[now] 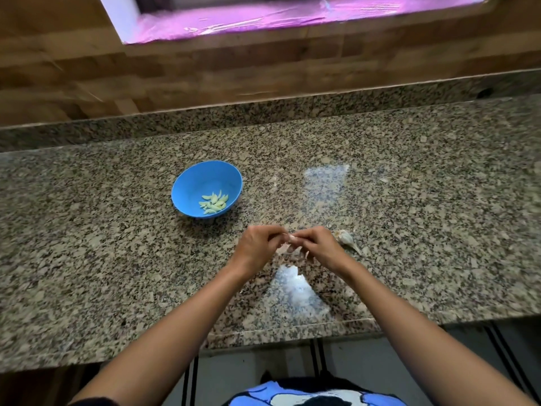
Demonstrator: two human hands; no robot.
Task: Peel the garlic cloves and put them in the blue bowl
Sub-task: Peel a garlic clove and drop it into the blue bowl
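Garlic clove (289,239) sits between both hands, above the granite counter (117,244), near its front edge; only a small pale-pink bit of the clove shows, the rest is covered by fingers, so how much skin is on it is unreadable. Left hand (257,244) fingers curled, pinching the clove's left end. Right hand (317,244) fingers curled, pinching the right end. Thin pale scraps hang just under the hands, likely loose skin, too blurred to confirm. Blue bowl (190,183) stands on the counter up and left of the hands, well apart from them, upright, with a small pile of peeled cloves (214,202) at its bottom; count not resolvable. Garlic piece with a dry stem (347,239) lies on the counter just right of the right hand; whether it touches the hand is unclear. Bright glare patches on the granite near the hands wash out the detail there. Top of frame: wood wall (58,68), and a window (292,16) blown out purple, cut off by the frame edge.
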